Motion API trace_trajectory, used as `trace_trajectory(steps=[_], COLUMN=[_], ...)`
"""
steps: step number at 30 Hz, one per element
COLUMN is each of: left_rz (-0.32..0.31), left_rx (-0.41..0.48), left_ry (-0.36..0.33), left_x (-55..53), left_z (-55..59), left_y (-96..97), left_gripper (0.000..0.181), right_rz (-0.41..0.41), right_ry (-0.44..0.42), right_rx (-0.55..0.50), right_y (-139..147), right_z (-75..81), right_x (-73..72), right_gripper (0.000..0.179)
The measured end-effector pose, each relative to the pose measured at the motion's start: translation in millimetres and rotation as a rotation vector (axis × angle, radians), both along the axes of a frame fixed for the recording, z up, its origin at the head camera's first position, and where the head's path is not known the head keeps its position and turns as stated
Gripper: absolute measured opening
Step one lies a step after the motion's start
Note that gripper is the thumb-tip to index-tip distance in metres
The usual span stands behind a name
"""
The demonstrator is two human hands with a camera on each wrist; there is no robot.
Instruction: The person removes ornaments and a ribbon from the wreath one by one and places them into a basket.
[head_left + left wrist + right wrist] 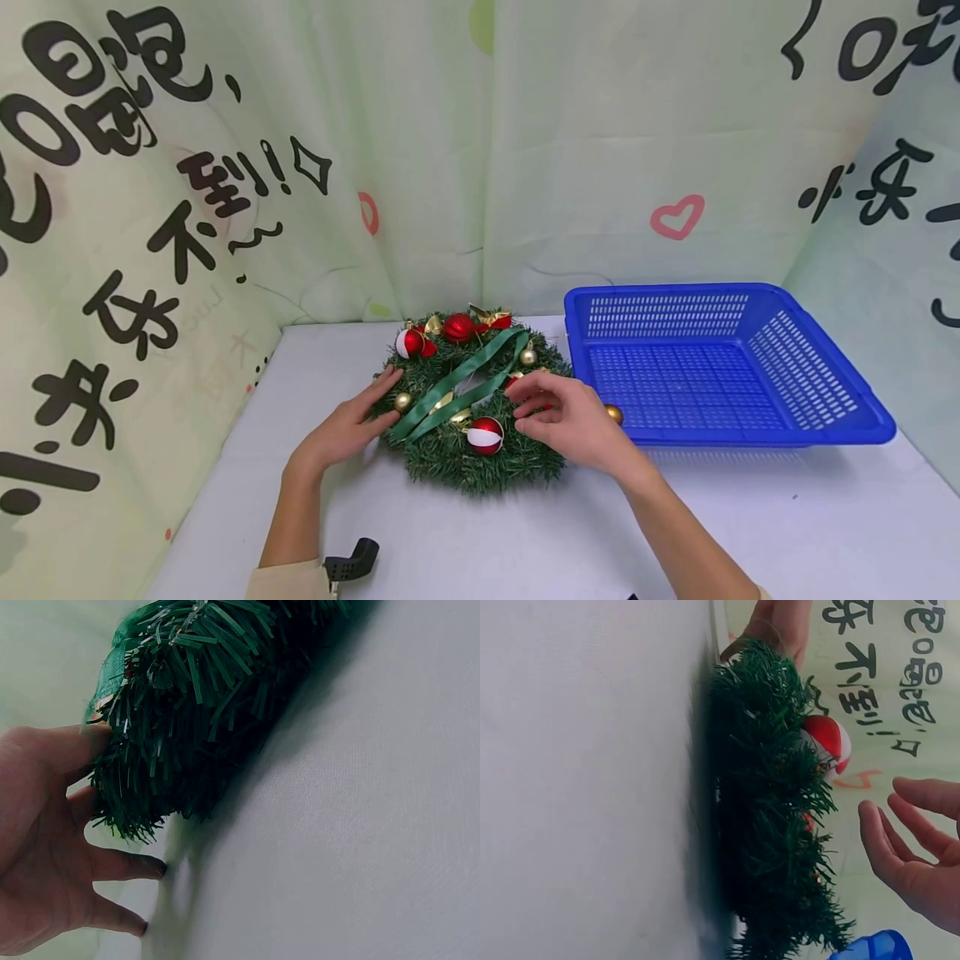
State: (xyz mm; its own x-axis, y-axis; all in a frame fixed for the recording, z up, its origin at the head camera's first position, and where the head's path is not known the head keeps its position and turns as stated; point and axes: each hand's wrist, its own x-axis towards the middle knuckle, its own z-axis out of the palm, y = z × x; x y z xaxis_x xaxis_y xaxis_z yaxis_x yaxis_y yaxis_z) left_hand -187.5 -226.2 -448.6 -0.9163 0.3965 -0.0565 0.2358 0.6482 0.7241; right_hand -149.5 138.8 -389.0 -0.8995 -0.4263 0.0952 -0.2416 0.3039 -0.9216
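A green artificial wreath (480,475) lies on the white table, trimmed with red, white and gold baubles and a green ribbon (468,367). At its left side my left hand (348,425) touches the needles with fingers spread. In the left wrist view, that hand (45,840) has its thumb against the wreath (180,712) and two fingertips reaching down near the tabletop. Over the right side of the wreath hovers my right hand (573,421), fingers loosely bent. The right wrist view shows this hand (922,855) apart from the wreath (765,802), holding nothing.
A blue plastic basket (727,437) stands to the right, close to the wreath. A black curved object (356,560) shows beside the left sleeve. Pale green curtains (562,167) with black lettering enclose the table at the back and sides.
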Motion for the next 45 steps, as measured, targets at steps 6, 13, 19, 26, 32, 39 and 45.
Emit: trace_trajectory(steps=[6, 13, 19, 26, 32, 39, 45], left_rz=[-0.002, 0.001, -0.004, -0.001, -0.002, -0.001, 0.001], left_rx=[-0.009, -0.011, -0.001, 0.001, 0.003, -0.004, -0.010], left_ry=[-0.003, 0.007, 0.009, 0.009, 0.005, 0.009, 0.007], left_x=[-1.4, 1.1, 3.4, 4.3, 3.4, 1.1, 1.8], left_z=[0.7, 1.7, 1.1, 0.3, -0.2, -1.3, -0.7], left_y=[0.9, -1.4, -1.1, -0.6, -0.2, -0.3, 0.0], left_gripper=[0.069, 0.069, 0.069, 0.068, 0.069, 0.069, 0.068], right_rz=[0.037, 0.105, 0.133, 0.163, 0.168, 0.163, 0.181], right_ry=[-0.042, -0.005, -0.032, -0.058, -0.071, -0.071, -0.070], right_rx=[-0.022, -0.004, -0.015, -0.025, -0.032, -0.032, -0.035], right_y=[-6, -15, -19, -22, -23, -24, -25], right_z=[-7.3, -14.0, -17.4, -20.8, -22.9, -25.6, -27.7], right_x=[-1.1, -1.3, 0.3, -0.2, -0.1, 0.0, 1.3], right_gripper=[0.036, 0.038, 0.042, 0.045, 0.047, 0.047, 0.049])
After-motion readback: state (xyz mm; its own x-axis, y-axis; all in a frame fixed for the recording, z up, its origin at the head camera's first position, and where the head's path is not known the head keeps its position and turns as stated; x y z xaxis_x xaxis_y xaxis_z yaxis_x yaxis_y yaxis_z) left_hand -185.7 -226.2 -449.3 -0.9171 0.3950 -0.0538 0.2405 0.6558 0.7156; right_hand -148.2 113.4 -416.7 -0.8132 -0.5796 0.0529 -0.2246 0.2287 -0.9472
